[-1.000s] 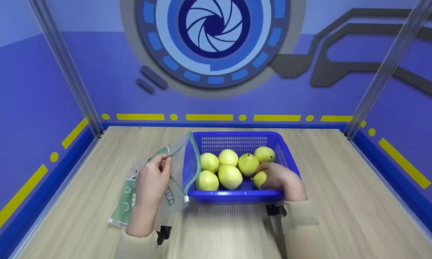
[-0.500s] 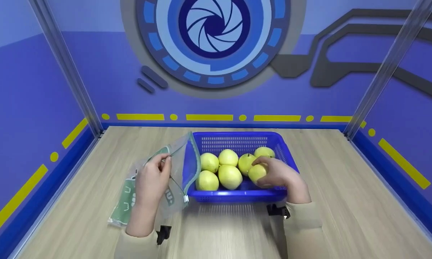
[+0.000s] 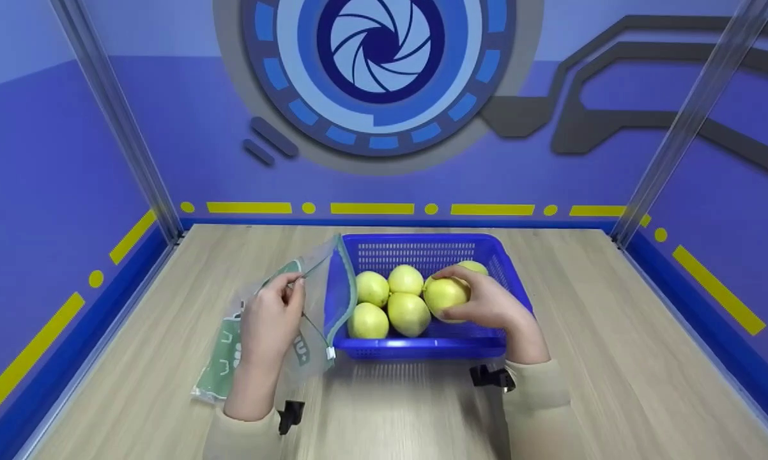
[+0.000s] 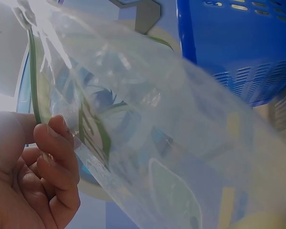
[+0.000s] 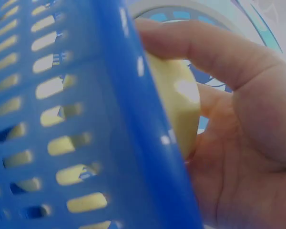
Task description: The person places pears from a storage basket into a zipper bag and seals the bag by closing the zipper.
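Note:
My left hand (image 3: pixel 272 319) pinches the green-edged rim of a clear zip bag (image 3: pixel 314 294) with green print and a white slider. The bag's mouth is spread toward the basket; in the left wrist view its clear film (image 4: pixel 133 95) stretches away from the fingers. My right hand (image 3: pixel 492 303) grips a yellow-green pear (image 3: pixel 446 299) between thumb and fingers, over the right half of the blue basket (image 3: pixel 422 345). Several other pears (image 3: pixel 409 314) lie in the basket. In the right wrist view the basket wall partly hides the held pear (image 5: pixel 178 105).
The basket stands on a light wooden table (image 3: pixel 614 358). The bag's lower part lies on the table to the left. Blue printed panels (image 3: pixel 384 185) and metal posts (image 3: pixel 119 121) enclose the back and sides.
The right hand has lifted the pear from the basket's front right and moved it up and left, covering the pear behind it. The left hand and the bag have stayed in place.

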Action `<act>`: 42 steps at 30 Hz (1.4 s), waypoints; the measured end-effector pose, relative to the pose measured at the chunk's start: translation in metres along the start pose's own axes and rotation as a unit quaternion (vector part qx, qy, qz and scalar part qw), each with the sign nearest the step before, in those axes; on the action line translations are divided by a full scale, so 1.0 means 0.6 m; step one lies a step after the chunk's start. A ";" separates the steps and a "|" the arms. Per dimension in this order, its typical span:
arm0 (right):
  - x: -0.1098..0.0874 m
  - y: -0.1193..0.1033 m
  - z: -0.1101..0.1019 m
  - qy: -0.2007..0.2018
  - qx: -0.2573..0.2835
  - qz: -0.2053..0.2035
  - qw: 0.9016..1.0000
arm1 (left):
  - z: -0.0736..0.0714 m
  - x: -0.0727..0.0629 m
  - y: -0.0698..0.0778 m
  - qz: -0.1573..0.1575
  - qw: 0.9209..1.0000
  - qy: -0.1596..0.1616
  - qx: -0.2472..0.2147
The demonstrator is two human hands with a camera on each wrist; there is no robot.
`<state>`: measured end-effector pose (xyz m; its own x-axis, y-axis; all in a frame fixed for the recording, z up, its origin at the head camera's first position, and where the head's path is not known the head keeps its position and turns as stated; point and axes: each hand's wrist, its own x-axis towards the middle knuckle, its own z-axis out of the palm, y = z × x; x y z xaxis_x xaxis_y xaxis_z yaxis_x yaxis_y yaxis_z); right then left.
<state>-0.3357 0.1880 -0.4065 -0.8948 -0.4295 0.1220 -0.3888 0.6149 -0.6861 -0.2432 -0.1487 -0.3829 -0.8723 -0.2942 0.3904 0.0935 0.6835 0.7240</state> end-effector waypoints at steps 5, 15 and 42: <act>0.004 -0.011 0.006 0.014 0.041 -0.028 0.999 | 0.001 -0.001 -0.001 0.003 1.000 0.003 0.001; 0.015 -0.027 0.031 0.043 0.076 -0.055 0.995 | 0.001 0.001 0.000 -0.002 1.000 0.001 0.007; 0.037 -0.084 0.105 0.088 0.159 -0.116 0.976 | 0.003 -0.002 0.001 -0.006 1.000 -0.006 0.004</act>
<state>-0.3222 0.1059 -0.4142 -0.8260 -0.3945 0.4025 -0.5220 0.2661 -0.8104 -0.2429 -0.1465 -0.3841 -0.8795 -0.2942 0.3740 0.0784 0.6856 0.7238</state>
